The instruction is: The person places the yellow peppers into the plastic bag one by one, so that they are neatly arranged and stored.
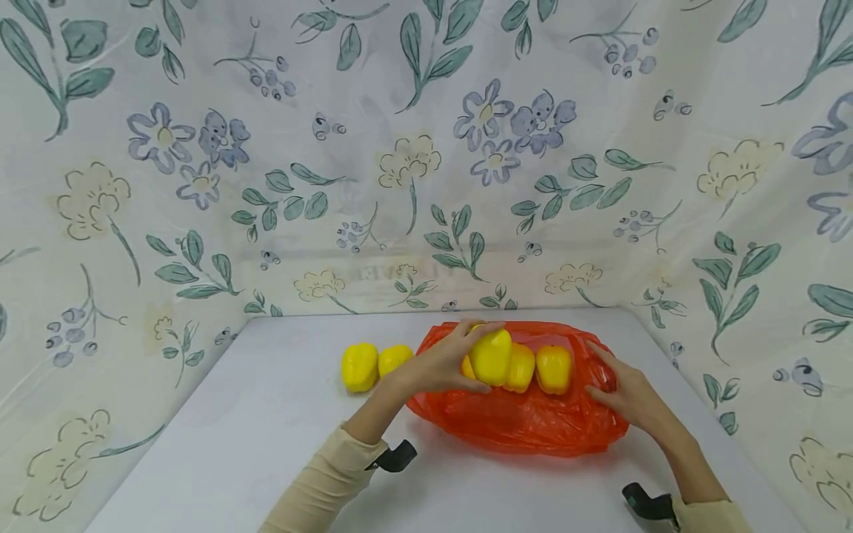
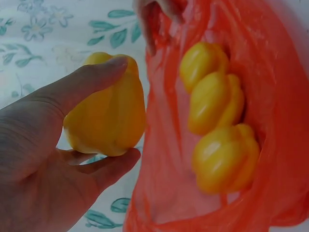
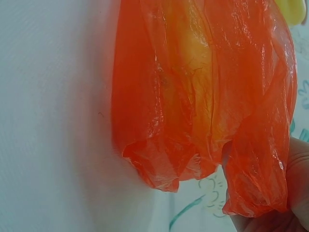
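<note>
A floral cloth (image 1: pixel 409 222) is hung behind and beside the tabletop (image 1: pixel 266 414), presumably so that the work area is screened off. On the tabletop a red plastic bag (image 1: pixel 533 428) is laid with its mouth spread wide, so that its inside is left exposed from above. Its right edge is pinched between the thumb and fingers of the right hand (image 1: pixel 623 392), probably so that the thin film is kept from collapsing. By the left hand (image 1: pixel 436 368) a yellow bell pepper (image 1: pixel 494 360) is gripped, the thumb set against the fingers, a hold likely suited to its smooth, rounded sides; in the head view it is seen against the left part of the bag's mouth. Inside, three bagged peppers (image 2: pixel 226 159) are lined up closely, perhaps steadied by one another. Left of the bag, two loose peppers (image 1: pixel 360 368) are set side by side on the tabletop.

How high the gripped pepper is held cannot be told. In the right wrist view, the bag's contents are blurred by the film, and the right hand is partly cut off. In the head view, the leftmost bagged pepper is mostly hidden, and one loose pepper is partly covered by the left arm.
</note>
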`<action>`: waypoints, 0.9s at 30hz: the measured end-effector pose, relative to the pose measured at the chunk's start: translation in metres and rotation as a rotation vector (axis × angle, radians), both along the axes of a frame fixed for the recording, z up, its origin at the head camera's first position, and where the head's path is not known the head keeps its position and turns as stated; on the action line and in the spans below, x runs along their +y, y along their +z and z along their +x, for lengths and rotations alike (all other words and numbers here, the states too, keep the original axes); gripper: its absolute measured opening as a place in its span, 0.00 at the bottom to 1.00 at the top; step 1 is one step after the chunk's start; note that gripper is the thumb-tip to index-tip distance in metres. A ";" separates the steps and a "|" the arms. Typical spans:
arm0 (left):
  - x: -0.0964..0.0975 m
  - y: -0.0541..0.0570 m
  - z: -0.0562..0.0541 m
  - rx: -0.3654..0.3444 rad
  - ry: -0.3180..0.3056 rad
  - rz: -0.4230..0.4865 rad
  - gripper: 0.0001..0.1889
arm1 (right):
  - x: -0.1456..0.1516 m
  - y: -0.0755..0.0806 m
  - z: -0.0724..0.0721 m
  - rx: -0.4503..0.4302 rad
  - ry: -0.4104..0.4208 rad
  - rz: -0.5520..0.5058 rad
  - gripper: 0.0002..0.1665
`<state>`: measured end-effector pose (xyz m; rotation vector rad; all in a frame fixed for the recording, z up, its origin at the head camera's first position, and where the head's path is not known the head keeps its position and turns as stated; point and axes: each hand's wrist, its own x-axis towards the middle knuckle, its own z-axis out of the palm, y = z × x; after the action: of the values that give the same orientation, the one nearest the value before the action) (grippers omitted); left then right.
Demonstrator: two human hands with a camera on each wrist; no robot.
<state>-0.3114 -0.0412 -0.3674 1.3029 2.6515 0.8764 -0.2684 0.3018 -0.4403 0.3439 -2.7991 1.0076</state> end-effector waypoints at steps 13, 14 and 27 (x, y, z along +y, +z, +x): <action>0.040 -0.033 0.000 -0.038 -0.052 -0.054 0.49 | 0.000 0.002 -0.003 0.010 0.002 0.007 0.48; 0.044 -0.035 0.000 -0.042 -0.053 -0.059 0.49 | 0.000 0.002 -0.003 0.010 0.004 0.006 0.48; 0.080 -0.067 0.004 -0.032 -0.089 -0.164 0.49 | -0.001 0.000 0.001 -0.021 -0.005 0.003 0.48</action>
<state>-0.3072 0.0387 -0.4345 1.3428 2.5571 0.6474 -0.2675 0.3008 -0.4399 0.3284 -2.8194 1.0121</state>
